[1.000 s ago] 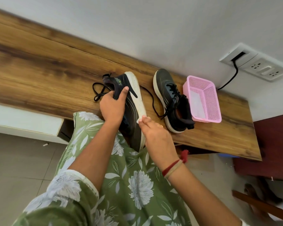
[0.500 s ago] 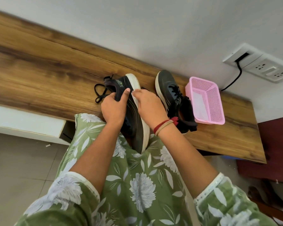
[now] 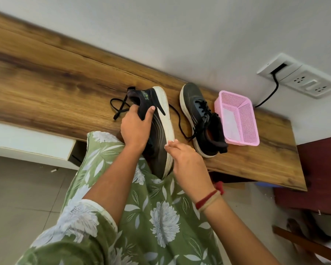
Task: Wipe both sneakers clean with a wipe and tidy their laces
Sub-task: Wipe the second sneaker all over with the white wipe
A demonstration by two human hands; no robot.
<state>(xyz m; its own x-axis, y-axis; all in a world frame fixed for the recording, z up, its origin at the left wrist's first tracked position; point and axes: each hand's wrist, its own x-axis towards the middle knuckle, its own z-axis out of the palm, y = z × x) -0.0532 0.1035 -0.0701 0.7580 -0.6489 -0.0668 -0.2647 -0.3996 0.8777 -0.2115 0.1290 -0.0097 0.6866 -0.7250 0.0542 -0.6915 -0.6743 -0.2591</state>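
A black sneaker with a white sole (image 3: 165, 115) stands tipped on its side, its toe down on my lap and its heel up over the wooden desk (image 3: 46, 83). My left hand (image 3: 136, 129) grips the sneaker's upper near the collar. My right hand (image 3: 187, 163) has its fingertips bunched against the sole's lower edge, pinching a small pale wipe (image 3: 166, 145) that is mostly hidden. The sneaker's loose black laces (image 3: 120, 106) trail over the desk. The second black sneaker (image 3: 201, 115) sits upright on the desk to the right, laced, with one end loose.
A pink mesh basket (image 3: 245, 119) stands right of the second sneaker, touching its heel. A wall socket panel (image 3: 298, 79) with a black cable (image 3: 271, 92) is behind it. Dark red furniture (image 3: 321, 175) is at the right, past the desk's end.
My right hand slid up the sole toward the heel, then back down to the toe end. My left hand kept its grip on the sneaker.
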